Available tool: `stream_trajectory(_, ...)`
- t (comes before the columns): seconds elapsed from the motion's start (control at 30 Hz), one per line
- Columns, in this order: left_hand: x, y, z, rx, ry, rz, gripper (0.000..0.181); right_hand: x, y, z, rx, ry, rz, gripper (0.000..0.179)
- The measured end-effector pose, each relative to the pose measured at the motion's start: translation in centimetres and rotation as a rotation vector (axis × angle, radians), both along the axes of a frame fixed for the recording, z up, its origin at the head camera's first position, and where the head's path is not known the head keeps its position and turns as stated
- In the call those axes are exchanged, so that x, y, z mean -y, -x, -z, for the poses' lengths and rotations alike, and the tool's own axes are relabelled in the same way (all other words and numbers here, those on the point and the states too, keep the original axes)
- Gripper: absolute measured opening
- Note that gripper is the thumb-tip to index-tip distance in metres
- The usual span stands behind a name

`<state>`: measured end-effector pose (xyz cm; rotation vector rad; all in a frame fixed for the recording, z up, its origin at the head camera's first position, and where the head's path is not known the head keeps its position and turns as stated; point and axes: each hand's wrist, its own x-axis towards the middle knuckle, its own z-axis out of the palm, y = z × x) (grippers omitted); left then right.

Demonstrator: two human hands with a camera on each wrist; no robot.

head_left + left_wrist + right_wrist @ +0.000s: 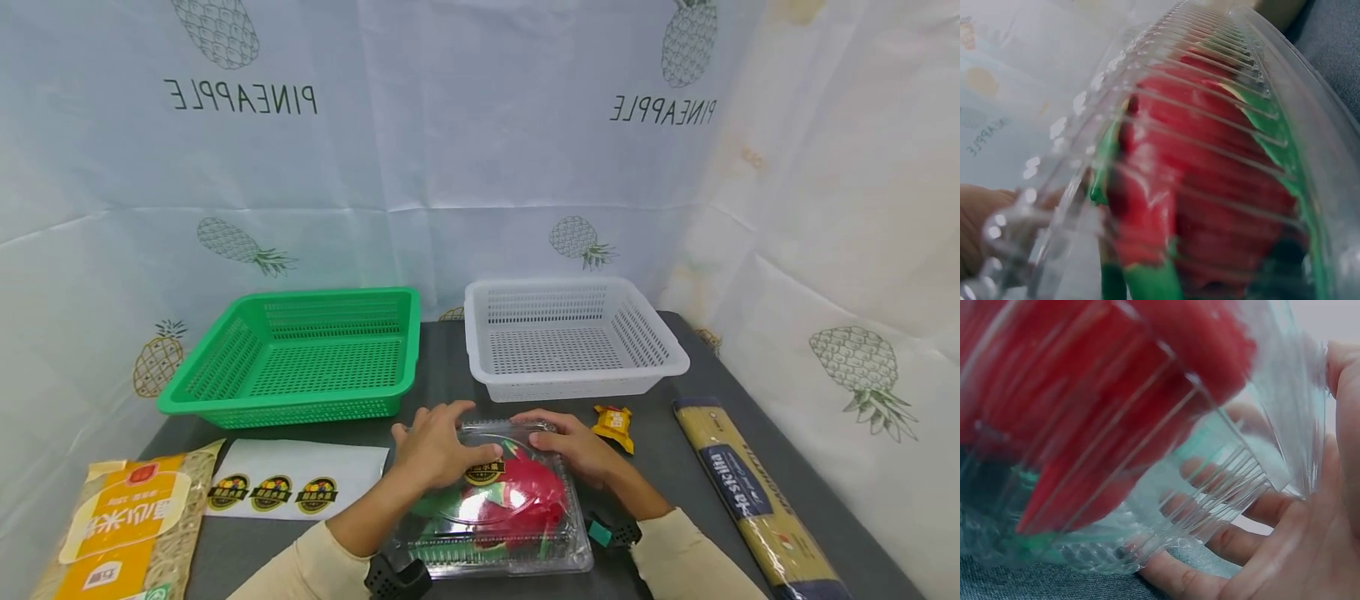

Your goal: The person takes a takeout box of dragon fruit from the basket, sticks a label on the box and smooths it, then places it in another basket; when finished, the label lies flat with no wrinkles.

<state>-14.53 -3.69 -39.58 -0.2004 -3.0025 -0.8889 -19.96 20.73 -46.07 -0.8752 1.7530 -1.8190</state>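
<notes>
A clear plastic clamshell box sits near the table's front, holding red fruit with green leafy parts that looks like dragon fruit. My left hand grips its far left part, thumb over the lid and fingers toward the far edge. The right hand holds the far right corner, thumb on top; the right wrist view shows its fingers curled round behind the clear plastic. On the lid, beside the left thumb, is a round black-and-gold sticker. In the left wrist view, the ribbed box wall covers most of the hand.
White backing paper with three similar stickers lies left, by a bag of grain. Behind stand a green basket and a white basket. To the right are a small yellow packet and a long pasta pack.
</notes>
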Motion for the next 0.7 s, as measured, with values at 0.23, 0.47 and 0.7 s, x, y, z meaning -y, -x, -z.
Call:
stream_trajectory(0.23, 0.1, 0.2, 0.0, 0.001, -0.056, -0.039, 0.067, 0.0, 0.0, -0.2, 0.014, -0.004, -0.009, 0.045)
stream_trajectory(0.47, 0.7, 0.2, -0.2, 0.017, -0.114, -0.035, 0.062, 0.1, -0.1, -0.1, 0.043, -0.008, -0.009, 0.046)
stream_trajectory(0.7, 1.5, 0.3, -0.3, 0.026, -0.177, -0.01, 0.064, 0.2, -0.1, 0.0, 0.044, -0.002, -0.007, 0.045)
